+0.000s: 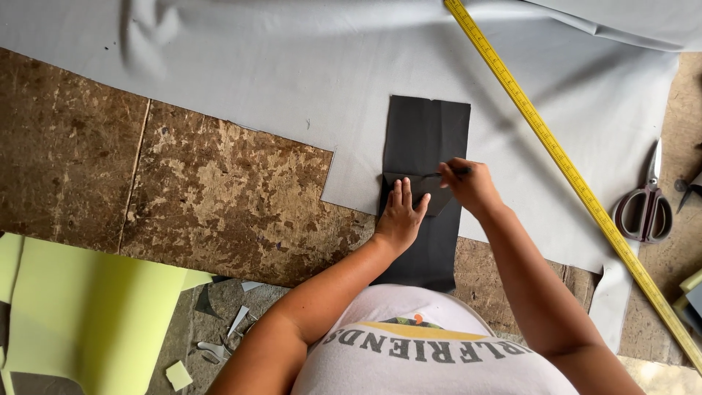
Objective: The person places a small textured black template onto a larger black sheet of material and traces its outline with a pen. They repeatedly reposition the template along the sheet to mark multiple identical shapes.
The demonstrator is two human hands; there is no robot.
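One black sheet (424,139) lies on one grey cloth (292,80). Left hand (401,216) presses it flat, fingers spread. Right hand (470,186) pinches one pen (446,174). One yellow ruler (570,175), one pair of scissors (647,205) nearby.

Soft, even daylight fills the view; nothing is dim. Shadows are weak: a faint one lies just under the left hand's fingers (401,196) on the black sheet (428,135), and broader grey folds shade the grey fabric (292,80) well above them. No harsh glare shows, only a mild sheen on the scissors (647,201) far right of the fingers. Focus is sharp near the fingers; the edges bend slightly and soften.
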